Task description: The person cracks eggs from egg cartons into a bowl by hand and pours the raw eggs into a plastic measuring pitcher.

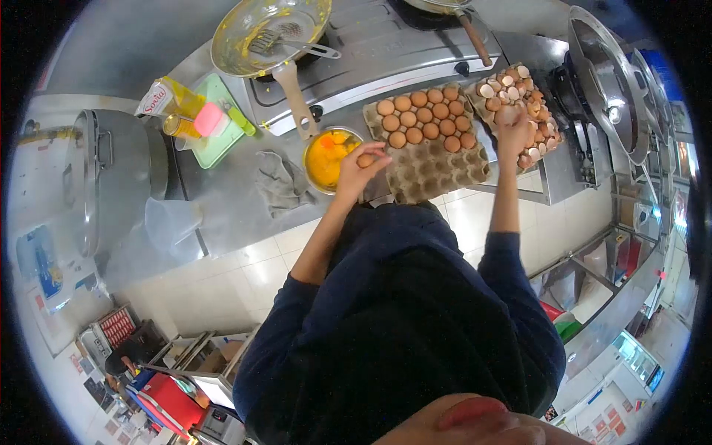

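My left hand [357,172] is closed around a whole brown egg [366,160], just right of a metal bowl [308,175] of cracked eggs with orange yolks [328,157]. My right hand [512,132] is over a carton of empty eggshells [535,111] at the right. Its fingers are pinched at a pale, slightly blurred eggshell, partly hidden. Between my hands lies a cardboard egg tray [437,167], with several rows of brown eggs [423,115] in its far part and bare cups in the near part.
A wok [230,55] with a slotted spatula [297,46] sits on the stove [378,63], its handle reaching toward the bowl. A grey cloth [280,182] lies left of the bowl. Farther left are a green board [215,148], an oil bottle [178,100] and a large pot [122,178].
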Demonstrator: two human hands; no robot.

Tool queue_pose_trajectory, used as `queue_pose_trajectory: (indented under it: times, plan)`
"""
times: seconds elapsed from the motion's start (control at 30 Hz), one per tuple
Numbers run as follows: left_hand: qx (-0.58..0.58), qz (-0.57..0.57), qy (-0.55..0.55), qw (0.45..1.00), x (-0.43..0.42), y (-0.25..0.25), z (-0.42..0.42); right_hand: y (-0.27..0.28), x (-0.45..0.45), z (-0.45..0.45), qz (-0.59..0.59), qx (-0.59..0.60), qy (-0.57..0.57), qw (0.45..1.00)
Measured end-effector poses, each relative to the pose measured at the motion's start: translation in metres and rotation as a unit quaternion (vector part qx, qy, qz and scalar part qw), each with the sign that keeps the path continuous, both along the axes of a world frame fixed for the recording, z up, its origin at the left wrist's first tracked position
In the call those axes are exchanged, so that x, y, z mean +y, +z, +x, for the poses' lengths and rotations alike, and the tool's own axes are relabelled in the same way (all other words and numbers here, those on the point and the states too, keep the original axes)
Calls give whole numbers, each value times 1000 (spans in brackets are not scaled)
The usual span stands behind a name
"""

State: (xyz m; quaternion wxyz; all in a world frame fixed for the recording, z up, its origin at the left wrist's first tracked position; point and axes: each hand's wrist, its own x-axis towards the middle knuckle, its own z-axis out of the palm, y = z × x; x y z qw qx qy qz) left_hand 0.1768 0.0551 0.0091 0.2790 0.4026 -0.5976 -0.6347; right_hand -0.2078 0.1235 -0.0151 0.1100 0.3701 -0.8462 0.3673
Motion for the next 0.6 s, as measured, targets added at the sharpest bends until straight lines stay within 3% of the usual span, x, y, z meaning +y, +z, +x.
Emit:
queue_pose_trajectory:
  times: [0.03, 0.07, 0.13, 0.2, 0.27, 0.3, 0.33, 0.37, 0.4, 0.43, 0.47, 0.5, 0.57, 0.6]
  plan:
    - [27, 110, 13, 994, 1, 0, -1, -12, -3, -38, 29, 41, -9, 999]
    - [24, 111, 16, 993, 3, -1, -3, -25, -8, -73, 58, 81, -18, 995]
    - [96, 270, 60, 956, 8, -3, -5, -26, -20, -101, 127, 108, -39, 985]
    - [137, 298, 70, 942, 14, -4, -4, -28, -25, -106, 193, 135, -58, 970]
    - [181, 318, 82, 927, 18, -4, -4, -25, -32, -87, 171, 277, -59, 944]
    - [204, 324, 99, 918, 22, -4, -4, -37, -34, -80, 239, 196, 4, 951]
    - [227, 330, 117, 909, 25, -3, -5, -37, -33, -62, 209, 26, 147, 966]
    - [224, 328, 126, 909, 26, -2, -5, -33, -25, -32, 171, -147, 282, 932]
    - [216, 306, 133, 918, 29, -1, -6, -37, -11, -7, 94, -93, 431, 893]
    - [206, 283, 139, 926, 32, 1, -6, -19, 0, 26, 186, -33, 464, 865]
    - [201, 282, 145, 927, 32, 4, -6, -2, 6, 48, 274, 30, 491, 827]
    - [203, 288, 153, 923, 33, 9, -8, -8, 12, 52, 271, 25, 495, 825]
    - [201, 293, 167, 920, 33, 14, -9, -25, 20, 57, 257, 178, 473, 824]
    - [208, 297, 163, 918, 32, 14, -9, -28, 20, 56, 254, 175, 479, 822]
